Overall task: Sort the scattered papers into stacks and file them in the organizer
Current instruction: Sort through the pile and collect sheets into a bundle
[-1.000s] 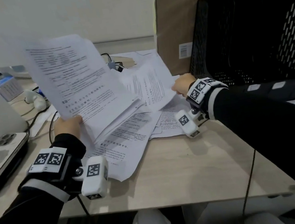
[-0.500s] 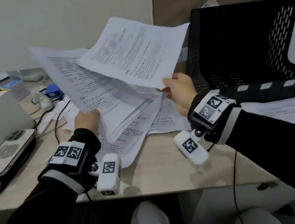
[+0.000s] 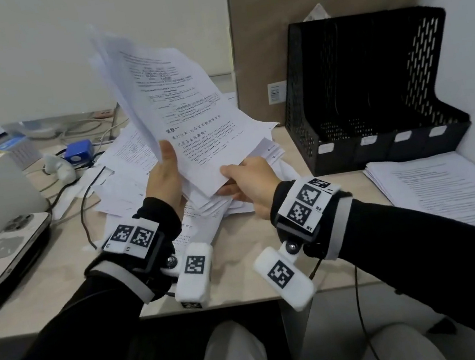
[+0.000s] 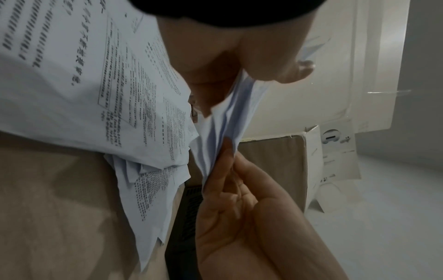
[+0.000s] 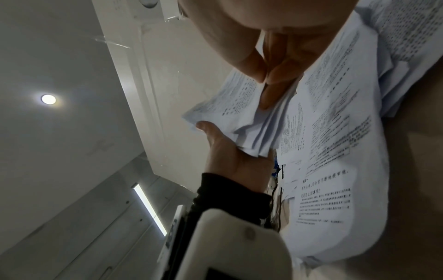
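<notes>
The black organizer [image 3: 370,94] stands empty on the desk [image 3: 242,264] to my right, slots facing me, nearer my right hand [image 3: 249,184]. Loose papers [image 3: 126,177] lie beneath. Both hands clasp the raised stack [image 3: 185,120], my left hand [image 3: 162,178] at its left edge, long axis tilted up-left.

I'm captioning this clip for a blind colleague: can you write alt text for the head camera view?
Two hands hold a sheaf of printed papers raised above a desk: the left hand grips its left edge, the right hand pinches its lower corner. More loose papers lie scattered beneath, an empty black mesh organizer stands to the right, and a neat paper stack lies before it.
</notes>
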Demonstrator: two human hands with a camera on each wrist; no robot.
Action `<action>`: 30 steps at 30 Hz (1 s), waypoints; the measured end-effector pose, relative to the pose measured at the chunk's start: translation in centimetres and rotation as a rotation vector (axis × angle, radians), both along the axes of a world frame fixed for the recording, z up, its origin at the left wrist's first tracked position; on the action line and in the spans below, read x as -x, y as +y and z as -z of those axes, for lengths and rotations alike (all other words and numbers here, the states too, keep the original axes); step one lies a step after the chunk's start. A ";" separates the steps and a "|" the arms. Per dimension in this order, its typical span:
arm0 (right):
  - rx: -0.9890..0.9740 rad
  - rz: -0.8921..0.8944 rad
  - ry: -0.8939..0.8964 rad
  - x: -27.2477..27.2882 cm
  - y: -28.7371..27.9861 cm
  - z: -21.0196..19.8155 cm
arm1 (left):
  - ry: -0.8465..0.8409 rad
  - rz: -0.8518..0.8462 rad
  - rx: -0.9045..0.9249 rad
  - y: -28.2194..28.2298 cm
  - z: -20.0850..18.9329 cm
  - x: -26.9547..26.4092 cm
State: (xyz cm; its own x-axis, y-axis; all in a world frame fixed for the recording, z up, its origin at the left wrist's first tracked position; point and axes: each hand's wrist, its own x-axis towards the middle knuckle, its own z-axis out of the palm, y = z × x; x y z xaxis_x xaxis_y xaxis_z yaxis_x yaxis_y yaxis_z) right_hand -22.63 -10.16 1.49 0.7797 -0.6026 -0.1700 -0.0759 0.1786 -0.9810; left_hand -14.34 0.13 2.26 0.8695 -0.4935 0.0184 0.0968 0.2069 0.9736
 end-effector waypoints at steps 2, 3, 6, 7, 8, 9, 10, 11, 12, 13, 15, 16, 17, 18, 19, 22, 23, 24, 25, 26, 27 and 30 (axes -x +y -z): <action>0.043 -0.057 0.040 0.2 0.1 -0.1 | -0.045 0.009 -0.037 0.1 0.2 0.2; 0.083 -0.099 0.062 0.3 0.2 -0.2 | -0.065 -0.010 -0.065 0.2 0.3 0.2; 0.180 -0.209 0.103 1.1 -0.3 -0.6 | -0.076 -0.139 -0.183 0.4 0.9 -0.6; 0.197 -0.208 0.112 1.5 -0.8 -0.5 | -0.063 -0.180 -0.211 0.5 1.0 -1.1; 0.218 -0.180 0.121 1.9 -1.6 -0.5 | -0.047 -0.215 -0.227 0.8 1.1 -1.5; 0.254 -0.133 0.136 2.4 -2.4 -0.4 | -0.033 -0.249 -0.243 1.1 1.2 -2.1; 0.290 -0.078 0.153 3.0 -3.4 -0.2 | -0.024 -0.277 -0.260 1.5 1.3 -2.5; 0.319 -0.020 0.182 3.5 -4.6 0.1 | -0.018 -0.303 -0.274 1.9 1.5 -3.1; 0.339 0.036 0.219 3.9 -5.8 0.5 | -0.013 -0.325 -0.283 2.2 1.7 -3.5; 0.358 0.078 0.270 4.2 -7.1 0.9 | -0.004 -0.343 -0.283 2.6 1.8 -3.9; 0.390 0.111 0.377 4.5 -9.3 1.9 | 0.006 -0.372 -0.296 3.1 2.2 -4.3; 0.402 0.097 0.440 4.6 -10.1 2.4 | 0.004 -0.378 -0.302 3.3 2.2 -4.3; 0.409 0.074 0.505 4.5 -10.5 2.8 | 0.001 -0.385 -0.307 3.3 2.3 -4.4; 0.407 0.069 0.546 4.3 -11.0 3.2 | -0.006 -0.389 -0.321 3.4 2.4 -4.4; 0.379 0.085 0.566 4.0 -11.3 3.6 | -0.011 -0.396 -0.347 3.5 2.5 -4.5; 0.291 0.116 0.550 2.7 -11.9 4.6 | -0.032 -0.401 -0.396 3.5 2.7 -4.4; 0.238 0.110 0.521 2.2 -11.8 4.6 | -0.036 -0.401 -0.405 3.5 2.7 -4.4; 0.171 0.094 0.487 1.7 -11.8 4.8 | -0.036 -0.399 -0.409 3.5 2.7 -4.3; 0.118 0.085 0.468 1.1 -11.9 5.2 | -0.030 -0.399 -0.407 3.6 2.8 -4.5; 0.090 0.070 0.464 0.5 -12.2 5.7 | -0.027 -0.398 -0.406 3.6 2.9 -4.6; 0.090 0.050 0.461 -0.1 -12.5 6.1 | -0.023 -0.397 -0.403 3.6 3.0 -4.8; 0.152 -0.009 0.446 -0.9 -12.0 5.7 | 0.005 -0.382 -0.367 3.7 3.5 -5.2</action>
State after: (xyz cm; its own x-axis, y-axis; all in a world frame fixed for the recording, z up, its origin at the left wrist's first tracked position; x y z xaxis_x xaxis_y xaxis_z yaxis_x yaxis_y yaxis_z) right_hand -21.70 -22.18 -4.23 0.6557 -0.6406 -0.3995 -0.4966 0.0326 -0.8674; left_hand -9.15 3.81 -1.24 0.9883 -0.1148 -0.1008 0.0862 -0.1259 0.9883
